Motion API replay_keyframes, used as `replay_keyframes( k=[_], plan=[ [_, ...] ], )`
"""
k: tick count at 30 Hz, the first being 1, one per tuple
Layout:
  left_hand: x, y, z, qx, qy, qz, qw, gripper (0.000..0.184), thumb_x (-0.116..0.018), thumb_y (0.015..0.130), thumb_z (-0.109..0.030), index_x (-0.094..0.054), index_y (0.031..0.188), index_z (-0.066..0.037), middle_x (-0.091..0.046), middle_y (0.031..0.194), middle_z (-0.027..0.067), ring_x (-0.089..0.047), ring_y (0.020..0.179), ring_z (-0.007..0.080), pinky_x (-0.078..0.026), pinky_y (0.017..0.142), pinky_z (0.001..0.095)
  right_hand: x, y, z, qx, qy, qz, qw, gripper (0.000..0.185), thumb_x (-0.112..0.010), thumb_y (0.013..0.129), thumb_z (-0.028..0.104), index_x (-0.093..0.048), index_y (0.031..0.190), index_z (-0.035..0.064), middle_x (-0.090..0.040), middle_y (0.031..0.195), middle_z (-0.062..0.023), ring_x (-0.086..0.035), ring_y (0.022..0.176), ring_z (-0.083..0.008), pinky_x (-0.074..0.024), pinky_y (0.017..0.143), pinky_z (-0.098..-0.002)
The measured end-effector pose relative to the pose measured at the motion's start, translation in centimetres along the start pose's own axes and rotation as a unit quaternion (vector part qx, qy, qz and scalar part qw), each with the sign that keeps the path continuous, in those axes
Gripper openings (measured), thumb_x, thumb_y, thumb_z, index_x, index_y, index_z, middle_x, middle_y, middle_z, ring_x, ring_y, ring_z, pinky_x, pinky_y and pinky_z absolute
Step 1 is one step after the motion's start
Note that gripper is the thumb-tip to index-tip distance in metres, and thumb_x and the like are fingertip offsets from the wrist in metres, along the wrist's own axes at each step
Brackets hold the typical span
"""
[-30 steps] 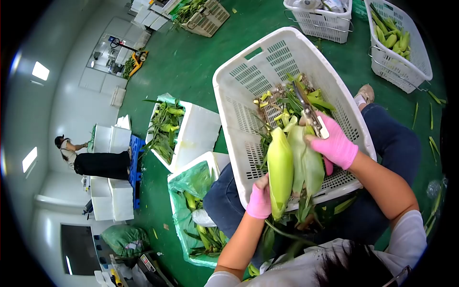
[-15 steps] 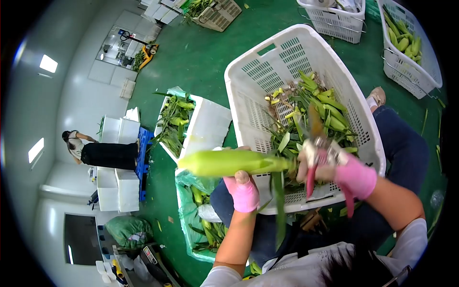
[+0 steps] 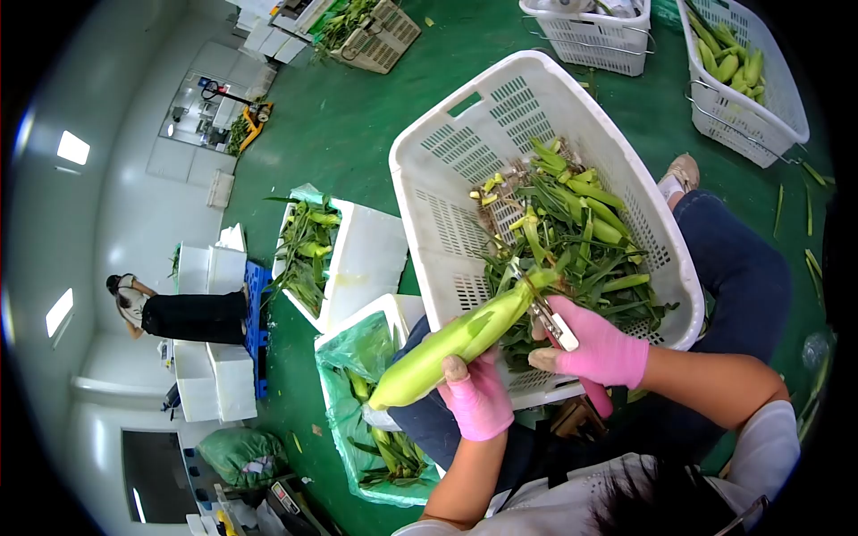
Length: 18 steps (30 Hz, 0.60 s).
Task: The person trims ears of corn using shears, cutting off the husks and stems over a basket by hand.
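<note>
A green ear of corn in its husk (image 3: 447,353) lies slanted in my left hand (image 3: 478,393), which wears a pink fingerless glove and has its fingers wrapped round the ear. My right hand (image 3: 594,347), gloved the same way, grips pruning shears (image 3: 552,323), whose blades are at the stem end of the ear. Below them is a large white slotted basket (image 3: 414,210) with husk leaves and stem pieces (image 3: 585,223) inside.
Foam boxes (image 3: 366,255) with green leaves and a green plastic liner (image 3: 344,420) stand left of the basket. Baskets (image 3: 746,134) are at the upper right. A person (image 3: 192,314) stands by stacked boxes at far left. Leaf scraps lie on the green floor.
The ear in my left hand has turned from level to slanted, its stem end up towards the right. The shears have come to the stem, and leaves that hung from it no longer show.
</note>
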State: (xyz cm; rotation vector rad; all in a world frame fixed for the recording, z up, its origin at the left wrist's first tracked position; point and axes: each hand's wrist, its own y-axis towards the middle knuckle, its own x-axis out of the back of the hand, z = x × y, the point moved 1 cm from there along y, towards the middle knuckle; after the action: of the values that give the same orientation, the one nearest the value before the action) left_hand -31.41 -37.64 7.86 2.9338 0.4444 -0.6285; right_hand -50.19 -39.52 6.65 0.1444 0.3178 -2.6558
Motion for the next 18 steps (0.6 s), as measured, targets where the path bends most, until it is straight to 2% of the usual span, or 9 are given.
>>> replay_keyframes(
  k=[2, 4, 7, 8, 11, 12, 13, 15, 18],
  plan=[
    [-0.2, -0.3, 0.4, 0.013, -0.037, -0.021, 0.999, 0.062, -0.068, 0.097, -0.047, -0.05, 0.138, -0.003, -0.057, 0.139, 0.0131, -0.057, 0.127, 0.0283, -0.048, 0.111, 0.0428, 0.9, 0.3, 0.5, -0.008, 0.011, 0.021, 1.0, 0.04, -0.079, 0.086, 0.025, -0.056, 0.109, 0.0019, -0.063, 0.085, -0.008, -0.061, 0.077, -0.0159, -0.0522, 0.071, -0.0319],
    [0.8, 0.9, 0.4, 0.082, -0.145, -0.034, 0.985, 0.06, -0.067, 0.098, -0.045, -0.05, 0.138, -0.002, -0.058, 0.138, 0.0143, -0.057, 0.128, 0.0296, -0.05, 0.11, 0.043, 1.2, 0.3, 1.1, -0.053, 0.013, 0.039, 0.998, 0.028, -0.078, 0.086, 0.019, -0.062, 0.102, 0.0018, -0.065, 0.081, -0.005, -0.064, 0.074, -0.014, -0.0533, 0.069, -0.0287],
    [3.3, 3.0, 0.1, 0.178, -0.341, -0.008, 0.923, 0.053, -0.069, 0.097, -0.039, -0.058, 0.131, 0.001, -0.062, 0.135, 0.0149, -0.057, 0.128, 0.0311, -0.055, 0.105, 0.0419, 0.5, -0.2, 1.8, -0.099, 0.157, 0.08, 0.979, 0.02, -0.075, 0.088, 0.014, -0.063, 0.099, 0.0027, -0.066, 0.083, -0.0028, -0.064, 0.075, -0.0118, -0.0537, 0.07, -0.0274],
    [3.8, 3.5, 0.0, 0.186, -0.361, -0.014, 0.914, 0.051, -0.07, 0.096, -0.038, -0.06, 0.13, -0.001, -0.062, 0.136, 0.0138, -0.057, 0.127, 0.0306, -0.055, 0.105, 0.0415, 0.4, -0.8, 2.9, -0.102, 0.156, 0.088, 0.978, 0.016, -0.072, 0.09, 0.012, -0.063, 0.1, 0.0033, -0.066, 0.085, -0.0019, -0.064, 0.074, -0.0107, -0.0535, 0.069, -0.027],
    [5.0, 4.1, -0.1, 0.19, -0.387, -0.016, 0.902, 0.048, -0.071, 0.095, -0.037, -0.062, 0.129, -0.004, -0.063, 0.135, 0.0116, -0.058, 0.126, 0.0298, -0.056, 0.104, 0.0404, -1.2, -1.4, 0.5, -0.13, 0.269, 0.172, 0.939, 0.037, -0.072, 0.092, 0.016, -0.055, 0.123, 0.0018, -0.065, 0.094, -0.0038, -0.063, 0.079, -0.0111, -0.0536, 0.072, -0.0278],
    [5.2, 3.9, 0.0, 0.193, -0.393, -0.017, 0.899, 0.047, -0.072, 0.095, -0.036, -0.062, 0.129, -0.005, -0.063, 0.135, 0.0111, -0.058, 0.126, 0.0297, -0.056, 0.104, 0.04, -1.9, -1.3, -0.2, -0.137, 0.177, 0.178, 0.958, 0.05, -0.074, 0.092, 0.022, -0.049, 0.131, 0.0018, -0.064, 0.098, -0.0036, -0.062, 0.086, -0.0102, -0.0527, 0.078, -0.0277],
    [5.2, 3.7, 0.1, 0.203, -0.397, -0.024, 0.895, 0.049, -0.072, 0.094, -0.039, -0.062, 0.129, -0.005, -0.063, 0.134, 0.0104, -0.058, 0.125, 0.0296, -0.056, 0.102, 0.0404, -2.4, -1.2, -0.7, -0.11, 0.163, 0.183, 0.963, 0.057, -0.077, 0.09, 0.027, -0.049, 0.132, 0.0022, -0.063, 0.101, -0.0034, -0.061, 0.09, -0.0101, -0.0516, 0.08, -0.0272],
    [4.9, 3.0, 0.4, 0.225, -0.41, -0.036, 0.883, 0.054, -0.074, 0.092, -0.044, -0.062, 0.129, -0.006, -0.064, 0.131, 0.0091, -0.059, 0.124, 0.0293, -0.057, 0.098, 0.0411, -2.6, -0.8, -0.8, -0.139, 0.089, 0.187, 0.968, 0.058, -0.076, 0.09, 0.019, -0.048, 0.138, 0.0025, -0.063, 0.109, -0.0027, -0.06, 0.095, -0.0108, -0.0515, 0.085, -0.0293],
    [3.6, 1.2, 0.9, 0.268, -0.271, 0.01, 0.925, 0.061, -0.075, 0.087, -0.053, -0.063, 0.128, -0.009, -0.066, 0.126, 0.0068, -0.061, 0.12, 0.0276, -0.054, 0.094, 0.0446, -2.0, -0.2, -1.0, -0.067, 0.075, 0.165, 0.981, 0.057, -0.08, 0.085, 0.029, -0.054, 0.129, 0.003, -0.065, 0.096, -0.0023, -0.062, 0.087, -0.0103, -0.0521, 0.078, -0.0266]
  ],
)
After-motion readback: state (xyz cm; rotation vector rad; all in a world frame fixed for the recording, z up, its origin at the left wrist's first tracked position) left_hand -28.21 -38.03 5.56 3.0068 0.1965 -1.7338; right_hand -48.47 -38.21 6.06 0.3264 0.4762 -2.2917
